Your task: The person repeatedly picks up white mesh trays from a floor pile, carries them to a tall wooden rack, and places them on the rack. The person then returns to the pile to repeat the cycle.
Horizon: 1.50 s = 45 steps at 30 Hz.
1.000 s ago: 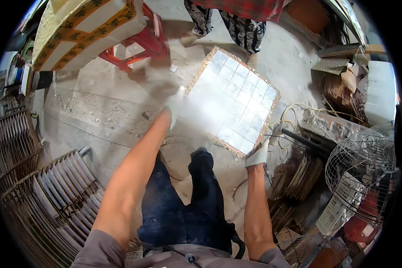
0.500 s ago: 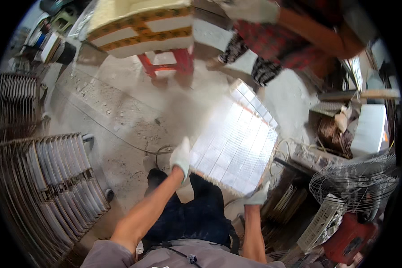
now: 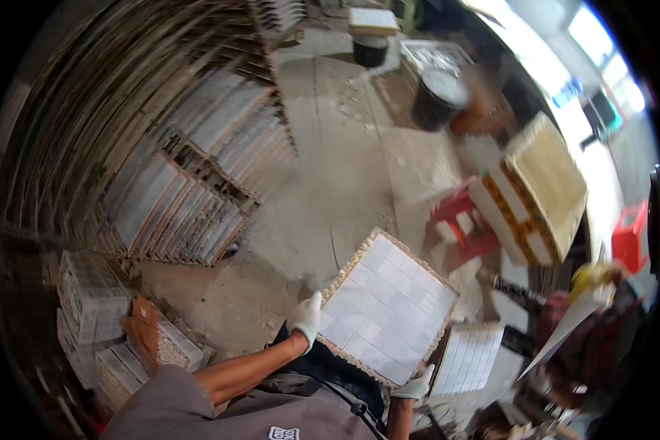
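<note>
I hold a square board (image 3: 389, 302) covered with rows of white tiles, its edges rough and pale brown. My left hand (image 3: 306, 320), in a white glove, is closed on the board's left edge. At the near right corner, my right hand (image 3: 416, 385), also gloved, grips the edge, its fingers partly hidden under the board. The board is tilted in front of my waist and over my legs. A second panel with white strips (image 3: 468, 358) lies lower, just right of my right hand.
A tall rack (image 3: 191, 176) with several tiled boards stands at left. White crates (image 3: 92, 297) are stacked below it. A foam box (image 3: 517, 209) rests on a red stool (image 3: 466, 220) at right. Another person (image 3: 579, 337) is at far right. Dark buckets (image 3: 440, 99) stand farther off.
My view has swung left, bringing the rack forward and the foam box to the right. The board has stayed in both hands. The second panel now appears right of it instead of beyond it.
</note>
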Available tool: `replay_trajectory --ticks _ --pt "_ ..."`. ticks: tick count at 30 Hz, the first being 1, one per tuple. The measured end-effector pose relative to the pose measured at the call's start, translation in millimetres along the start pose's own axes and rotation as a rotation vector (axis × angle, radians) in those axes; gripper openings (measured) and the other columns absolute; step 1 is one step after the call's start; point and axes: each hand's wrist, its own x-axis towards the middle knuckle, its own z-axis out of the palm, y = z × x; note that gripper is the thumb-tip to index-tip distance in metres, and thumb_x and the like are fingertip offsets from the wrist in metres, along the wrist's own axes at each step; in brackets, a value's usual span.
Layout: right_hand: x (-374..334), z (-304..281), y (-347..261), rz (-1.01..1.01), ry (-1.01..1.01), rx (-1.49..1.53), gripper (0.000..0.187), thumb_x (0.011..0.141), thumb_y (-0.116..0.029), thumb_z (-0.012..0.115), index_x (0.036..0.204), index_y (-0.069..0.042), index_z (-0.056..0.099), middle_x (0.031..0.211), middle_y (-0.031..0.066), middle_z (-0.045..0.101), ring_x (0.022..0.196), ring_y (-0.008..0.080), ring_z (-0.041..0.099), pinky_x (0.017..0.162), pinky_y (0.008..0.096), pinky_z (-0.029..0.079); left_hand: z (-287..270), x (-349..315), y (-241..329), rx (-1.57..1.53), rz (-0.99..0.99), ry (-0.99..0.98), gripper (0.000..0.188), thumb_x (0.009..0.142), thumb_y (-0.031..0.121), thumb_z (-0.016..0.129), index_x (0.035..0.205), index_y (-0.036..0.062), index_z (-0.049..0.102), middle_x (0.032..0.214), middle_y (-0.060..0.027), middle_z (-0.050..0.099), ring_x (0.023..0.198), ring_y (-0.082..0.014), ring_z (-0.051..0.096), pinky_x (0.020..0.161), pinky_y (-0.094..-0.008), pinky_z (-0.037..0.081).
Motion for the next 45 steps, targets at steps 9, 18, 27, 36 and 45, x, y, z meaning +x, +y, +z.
replay_trajectory --ticks 9,18,27,36,45 --pt "25.7 238.8 -5.6 -0.098 -0.382 -0.408 0.041 0.085 -0.034 0.045 0.087 0.004 0.060 0.079 0.0072 0.060 0.069 0.0135 0.056 0.063 0.0235 0.045 -89.6 60.3 21.8 -0.886 -0.007 0.318 0.050 0.088 0.036 0.037 0.104 -0.0091 0.050 0.104 -0.0109 0.055 0.096 -0.0195 0.049 0.085 -0.0296 0.036" --pt "55.2 432.7 25.3 -0.231 -0.700 -0.667 0.031 0.082 -0.026 0.054 0.063 -0.001 0.056 0.062 0.0012 0.051 0.050 0.0087 0.046 0.047 0.0221 0.038 -105.0 118.7 31.7 -1.489 -0.107 0.503 0.052 0.086 0.037 0.042 0.116 -0.0058 0.043 0.116 -0.0104 0.047 0.103 -0.0191 0.044 0.090 -0.0286 0.031" --pt "93.1 566.3 51.5 -1.344 -1.250 -1.323 0.030 0.075 -0.006 0.053 0.104 -0.002 0.053 0.057 0.0118 0.053 0.048 0.0216 0.053 0.048 0.0310 0.040 -101.4 133.5 96.2 -1.737 -0.230 0.791 0.048 0.084 0.037 0.044 0.110 -0.0036 0.048 0.105 -0.0075 0.052 0.094 -0.0195 0.050 0.083 -0.0284 0.038" --pt "119.5 631.1 78.8 -1.185 -1.379 -1.301 0.026 0.080 -0.008 0.050 0.106 -0.005 0.052 0.062 0.0090 0.057 0.052 0.0175 0.053 0.049 0.0296 0.042 -108.0 163.5 139.2 -1.827 -0.244 0.865 0.049 0.083 0.036 0.045 0.114 -0.0025 0.046 0.112 -0.0077 0.048 0.098 -0.0193 0.047 0.083 -0.0286 0.037" --pt "105.3 672.2 101.7 -0.066 -0.912 -0.945 0.033 0.079 -0.028 0.057 0.069 0.003 0.059 0.057 0.0022 0.050 0.051 0.0105 0.044 0.048 0.0275 0.038 -140.7 185.2 173.8 -1.597 -0.289 0.980 0.053 0.083 0.038 0.045 0.112 -0.0068 0.047 0.110 -0.0105 0.051 0.098 -0.0197 0.048 0.085 -0.0277 0.035"
